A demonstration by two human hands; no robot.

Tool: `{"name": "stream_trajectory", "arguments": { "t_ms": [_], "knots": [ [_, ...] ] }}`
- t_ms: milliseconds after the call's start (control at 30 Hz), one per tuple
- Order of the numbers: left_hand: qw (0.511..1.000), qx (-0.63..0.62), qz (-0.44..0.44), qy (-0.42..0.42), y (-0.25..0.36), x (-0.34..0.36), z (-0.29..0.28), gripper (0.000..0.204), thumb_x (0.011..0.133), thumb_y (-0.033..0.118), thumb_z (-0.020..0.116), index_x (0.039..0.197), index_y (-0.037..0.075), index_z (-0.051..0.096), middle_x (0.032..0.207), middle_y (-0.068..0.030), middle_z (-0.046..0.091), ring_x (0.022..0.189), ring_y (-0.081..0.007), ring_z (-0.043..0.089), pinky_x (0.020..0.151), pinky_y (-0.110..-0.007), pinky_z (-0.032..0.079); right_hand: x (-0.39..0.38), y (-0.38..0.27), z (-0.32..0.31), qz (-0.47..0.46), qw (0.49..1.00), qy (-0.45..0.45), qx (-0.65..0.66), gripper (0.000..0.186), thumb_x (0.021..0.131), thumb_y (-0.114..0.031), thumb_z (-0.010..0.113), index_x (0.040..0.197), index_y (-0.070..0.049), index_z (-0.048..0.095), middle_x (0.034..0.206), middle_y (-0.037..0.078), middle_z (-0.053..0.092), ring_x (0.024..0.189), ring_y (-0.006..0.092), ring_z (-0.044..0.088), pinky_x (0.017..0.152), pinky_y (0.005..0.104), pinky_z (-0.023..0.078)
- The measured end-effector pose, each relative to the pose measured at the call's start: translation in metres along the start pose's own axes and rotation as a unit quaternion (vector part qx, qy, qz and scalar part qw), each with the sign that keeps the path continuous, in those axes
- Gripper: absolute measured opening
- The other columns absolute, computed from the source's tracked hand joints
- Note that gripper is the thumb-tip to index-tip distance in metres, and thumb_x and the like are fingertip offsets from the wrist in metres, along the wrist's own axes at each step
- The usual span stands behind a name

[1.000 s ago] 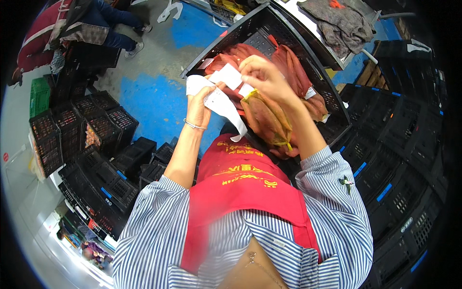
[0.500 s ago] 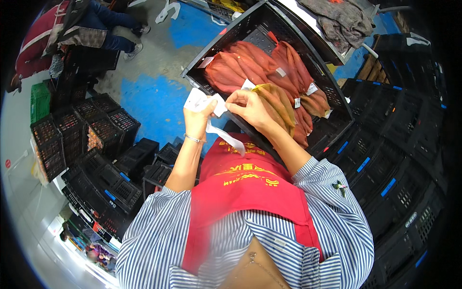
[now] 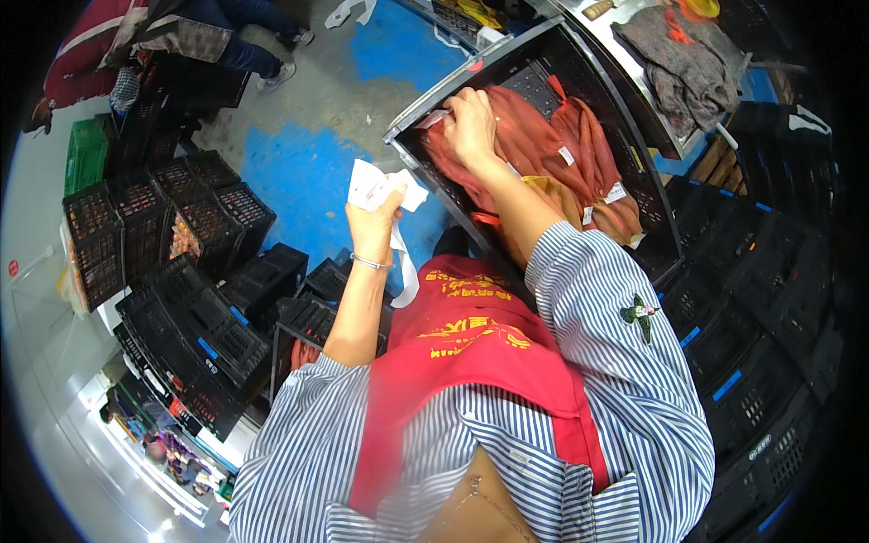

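My left hand (image 3: pixel 374 222) is closed round a strip of white labels (image 3: pixel 367 185), whose tail hangs below my wrist. Reaching into a black plastic crate (image 3: pixel 648 163), my right hand (image 3: pixel 471 125) has its fingers bent over the upper left end of a red mesh bag (image 3: pixel 520 127). Its fingertips are partly hidden, and a white tag (image 3: pixel 434 119) shows beside them. Several filled mesh bags lie together in the crate, some with white tags. A yellowish mesh bag (image 3: pixel 549 192) is partly covered by my right forearm.
Stacked black crates (image 3: pixel 751 244) stand on the right, more black crates (image 3: pixel 195 339) on the left. A grey cloth (image 3: pixel 679 59) lies on a surface beyond the crate. A person in dark trousers (image 3: pixel 240 41) is at the upper left, near a green crate (image 3: pixel 86 156).
My right hand has moved from beside the label strip up to the bag at the crate's far left end. My left hand still holds the strip. The view has shifted slightly.
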State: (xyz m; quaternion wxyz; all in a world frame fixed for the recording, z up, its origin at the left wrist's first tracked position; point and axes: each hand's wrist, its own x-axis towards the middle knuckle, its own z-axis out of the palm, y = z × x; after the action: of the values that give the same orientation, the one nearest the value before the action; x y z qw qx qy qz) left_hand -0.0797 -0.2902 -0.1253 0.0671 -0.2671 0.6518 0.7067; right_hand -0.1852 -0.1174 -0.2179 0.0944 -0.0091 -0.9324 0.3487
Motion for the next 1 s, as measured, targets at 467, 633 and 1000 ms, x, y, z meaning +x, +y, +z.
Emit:
{"name": "stream_trajectory", "arguments": {
  "t_ms": [467, 633, 1000],
  "knots": [
    [0.966, 0.184, 0.162, -0.078, -0.010, 0.031, 0.009, 0.020, 0.083, 0.005, 0.073, 0.101, -0.001, 0.068, 0.084, -0.0011, 0.066, 0.069, -0.0063, 0.057, 0.057, -0.022, 0.044, 0.011, 0.020, -0.006, -0.217, 0.975, -0.040, 0.018, 0.010, 0.077, -0.008, 0.058, 0.078, -0.005, 0.067, 0.077, 0.009, 0.061, 0.081, 0.0286, 0.059, 0.072, 0.0402, 0.051],
    [0.966, 0.199, 0.132, -0.098, -0.006, 0.051, 0.031, 0.023, 0.081, 0.002, 0.071, 0.104, 0.000, 0.069, 0.085, -0.0026, 0.068, 0.070, -0.0077, 0.060, 0.058, -0.023, 0.046, 0.011, 0.025, -0.010, -0.235, 0.968, -0.086, 0.024, 0.007, 0.074, -0.008, 0.065, 0.080, -0.004, 0.067, 0.080, 0.009, 0.062, 0.083, 0.0303, 0.058, 0.074, 0.0396, 0.050],
    [0.968, 0.187, 0.139, -0.095, -0.031, 0.061, 0.026, 0.032, 0.081, 0.001, 0.072, 0.111, 0.000, 0.061, 0.097, -0.0057, 0.067, 0.087, -0.0110, 0.063, 0.074, -0.027, 0.051, -0.011, -0.011, -0.064, 0.003, 0.952, -0.170, 0.256, 0.010, 0.071, -0.011, 0.072, 0.077, -0.002, 0.069, 0.069, 0.008, 0.065, 0.070, 0.0210, 0.065, 0.067, 0.0305, 0.052]
  ]
}}
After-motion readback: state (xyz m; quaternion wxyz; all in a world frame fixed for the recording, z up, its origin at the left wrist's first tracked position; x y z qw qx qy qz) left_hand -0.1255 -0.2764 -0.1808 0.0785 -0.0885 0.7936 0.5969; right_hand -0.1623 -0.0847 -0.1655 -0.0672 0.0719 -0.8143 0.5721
